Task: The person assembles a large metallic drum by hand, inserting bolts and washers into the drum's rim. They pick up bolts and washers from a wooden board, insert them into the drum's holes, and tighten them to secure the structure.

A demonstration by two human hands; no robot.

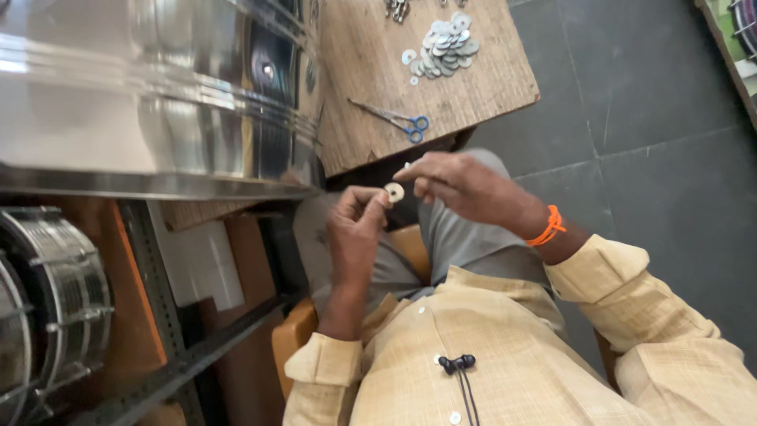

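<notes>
head view | left hand (pixel 355 229) pinches a round washer (pixel 393 192) at its rim, flat face toward camera, no long axis | right hand (pixel 461 185) just beside it, fingers curled, closed on something small I can't make out | washer pile (pixel 445 46) and blue-handled scissors (pixel 398 121) loose on wooden counter (pixel 363 79), scissors near the edge | steel drum (pixel 150 95) crowds the left, open floor (pixel 654 142) on the right

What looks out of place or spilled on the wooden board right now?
Little stands out. A couple of washers lie loose beside the main washer pile, and the blue-handled scissors sit near the board's edge. The left hand pinches one washer; the right hand is beside it.
</notes>
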